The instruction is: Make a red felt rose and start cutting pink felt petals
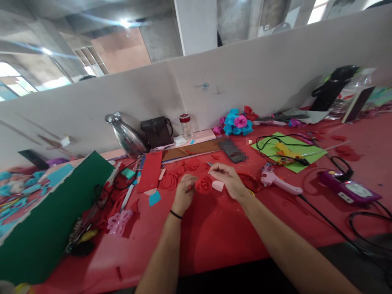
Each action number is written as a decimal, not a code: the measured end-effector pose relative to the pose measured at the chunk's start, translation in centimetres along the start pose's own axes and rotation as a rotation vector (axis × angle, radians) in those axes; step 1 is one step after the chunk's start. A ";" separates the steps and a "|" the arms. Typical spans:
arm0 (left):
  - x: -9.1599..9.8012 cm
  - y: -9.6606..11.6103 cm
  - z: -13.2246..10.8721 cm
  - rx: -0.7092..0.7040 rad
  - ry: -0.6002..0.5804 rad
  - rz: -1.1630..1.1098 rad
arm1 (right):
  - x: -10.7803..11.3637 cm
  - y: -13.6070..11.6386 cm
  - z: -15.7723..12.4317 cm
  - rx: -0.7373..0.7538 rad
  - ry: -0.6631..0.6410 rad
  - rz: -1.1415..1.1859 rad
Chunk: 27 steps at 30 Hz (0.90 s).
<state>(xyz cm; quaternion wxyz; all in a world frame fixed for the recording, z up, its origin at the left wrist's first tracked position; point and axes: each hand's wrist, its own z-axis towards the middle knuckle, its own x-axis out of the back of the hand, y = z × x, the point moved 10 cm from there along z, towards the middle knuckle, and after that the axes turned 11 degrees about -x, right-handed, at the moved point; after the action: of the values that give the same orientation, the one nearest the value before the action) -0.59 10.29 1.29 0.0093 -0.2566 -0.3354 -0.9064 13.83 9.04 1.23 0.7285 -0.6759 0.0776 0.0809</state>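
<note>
Red table (214,228); left hand (183,194) pinched red foam rose (203,185), right hand (228,179) at three o'clock, curled around pink petal (218,185).

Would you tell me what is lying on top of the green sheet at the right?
On the green sheet lie a coiled black cable and some yellow pieces. Whatever lies beneath the sheet is covered.

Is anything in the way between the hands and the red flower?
Nothing visible is. The left hand is right at the red flower, touching its left side, and the right hand sits just beside it on the right, above a pale petal piece.
</note>
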 end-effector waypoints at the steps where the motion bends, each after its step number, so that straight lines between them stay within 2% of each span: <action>1: 0.0 0.0 0.0 0.001 0.003 0.003 | 0.1 -0.2 0.0 0.016 0.007 -0.008; 7: 0.2 -0.1 -0.1 0.017 0.023 0.013 | 0.2 -1.4 -0.4 0.133 0.022 -0.160; 14: 0.3 0.2 0.0 -0.013 0.037 0.012 | 0.2 -1.3 -0.4 0.166 0.048 -0.339; 21: 0.1 0.1 0.0 -0.016 0.018 0.041 | -0.3 -1.0 -0.4 0.161 0.005 -0.329; 27: 0.1 0.2 0.0 -0.017 0.016 0.050 | -0.3 -1.2 -0.6 0.197 0.017 -0.328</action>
<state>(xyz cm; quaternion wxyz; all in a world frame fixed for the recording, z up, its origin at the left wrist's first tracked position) -0.64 10.13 1.42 0.0326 -0.2577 -0.3213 -0.9107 13.78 8.39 2.47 0.7939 -0.6054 -0.0199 -0.0527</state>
